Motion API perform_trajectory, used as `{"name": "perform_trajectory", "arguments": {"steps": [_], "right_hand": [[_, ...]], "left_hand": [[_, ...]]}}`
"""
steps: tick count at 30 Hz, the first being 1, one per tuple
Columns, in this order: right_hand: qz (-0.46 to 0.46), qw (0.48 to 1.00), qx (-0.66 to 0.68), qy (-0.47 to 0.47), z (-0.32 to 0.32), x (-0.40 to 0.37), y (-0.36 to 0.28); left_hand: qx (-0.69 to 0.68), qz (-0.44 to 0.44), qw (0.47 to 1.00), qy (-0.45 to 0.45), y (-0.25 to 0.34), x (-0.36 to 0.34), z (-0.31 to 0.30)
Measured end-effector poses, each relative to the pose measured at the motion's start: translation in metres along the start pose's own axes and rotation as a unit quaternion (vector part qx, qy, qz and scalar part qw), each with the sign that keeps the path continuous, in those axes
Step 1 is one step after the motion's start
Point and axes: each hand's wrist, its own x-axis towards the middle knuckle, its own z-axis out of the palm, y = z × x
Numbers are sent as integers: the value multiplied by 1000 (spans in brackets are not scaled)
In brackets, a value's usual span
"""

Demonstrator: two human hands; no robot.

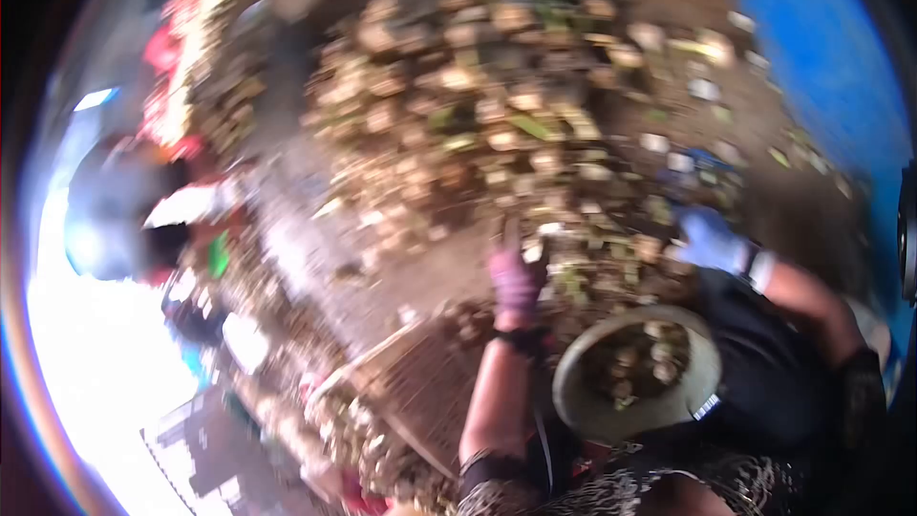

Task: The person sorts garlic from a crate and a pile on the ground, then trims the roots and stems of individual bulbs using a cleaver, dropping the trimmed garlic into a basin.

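Note:
Motion blur smears the whole view. My left hand (pixel 516 284), in a pink-purple glove, reaches over the near edge of a large heap of tan, roundish, bulb-like pieces (pixel 478 115) mixed with green scraps. A thin dark shape shows at its fingertips, but I cannot make out whether it is held. To the right, my right hand (pixel 712 241), in a pale blue glove, is at the heap's right edge beside a few pieces; its fingers are blurred. Between my forearms stands a pale bucket (pixel 570 392) with some of the same tan pieces inside.
A woven basket (pixel 406 392) lies left of my left forearm, with more pale pieces (pixel 349 430) beside it. Large blue containers (pixel 821 57) border the upper right. Another person (pixel 119 210) is at the left, blurred. Scraps litter the brown ground (pixel 764 196) at right.

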Motion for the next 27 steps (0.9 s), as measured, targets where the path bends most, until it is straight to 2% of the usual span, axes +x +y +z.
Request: {"name": "perform_trajectory", "arguments": {"steps": [1, 2, 3, 4, 5, 6, 7, 9, 10, 11, 12, 13, 14, 15, 16, 17, 19, 20, 21, 23, 24, 25, 27], "right_hand": [[5, 1000, 19, -20, 18, 3, 6], [-19, 999, -19, -20, 27, 13, -8], [-63, 998, 13, -1, 37, 20, -12], [-26, 999, 1, -47, 41, 19, -8], [41, 993, 69, -86, 58, 18, 7], [11, 994, 100, -40, 64, 19, 12], [33, 994, 77, -64, 75, 22, 29], [136, 981, 66, -122, 59, 29, 26], [134, 981, 66, -121, 64, 29, 35], [149, 976, 138, -78, 73, 23, 51], [159, 963, 213, -41, 80, 24, 57], [171, 950, 260, -22, 84, 26, 62], [181, 939, 293, -16, 82, 30, 60], [185, 930, 318, -16, 80, 32, 60], [190, 921, 340, -18, 80, 31, 61], [193, 914, 357, -20, 77, 30, 57], [200, 898, 391, -23, 69, 25, 48], [203, 890, 406, -27, 64, 23, 43], [206, 882, 422, -29, 59, 21, 39], [212, 867, 449, -41, 49, 16, 30], [214, 861, 460, -46, 43, 14, 27], [211, 855, 471, -54, 33, 8, 29], [204, 850, 480, -75, 21, 7, 21]], "left_hand": [[-4, -2, 1000, -14, -34, -5, 15], [-5, -70, 992, -106, -49, 6, 19], [84, -89, 986, -115, -23, 21, 6], [142, 25, 988, -47, -26, 38, 22], [79, 36, 996, 0, -23, 50, 31], [43, -33, 998, -37, -24, 55, 46], [-2, -99, 992, -76, -21, 53, 53], [-16, -153, 986, -60, 3, 35, 52], [-131, -240, 961, -37, 0, 18, 71], [-233, -234, 943, -28, 9, -2, 84], [-436, -276, 851, -94, -8, -21, 129], [-441, -213, 857, -160, -3, -35, 140], [-293, -164, 908, -249, 41, -30, 84], [-297, -209, 871, -330, 67, -25, 64], [-256, -151, 897, -328, 70, -34, 81], [-275, -83, 922, -261, 59, -54, 129], [-405, -126, 850, -312, 84, -49, 118], [-528, -231, 764, -289, 95, -46, 108], [-528, -229, 765, -288, 96, -46, 105], [-564, -200, 775, -204, 97, -47, 98], [-620, -252, 718, -192, 98, -50, 93], [-621, -247, 718, -192, 94, -53, 84], [-672, -219, 665, -242, 79, -64, 71]]}}
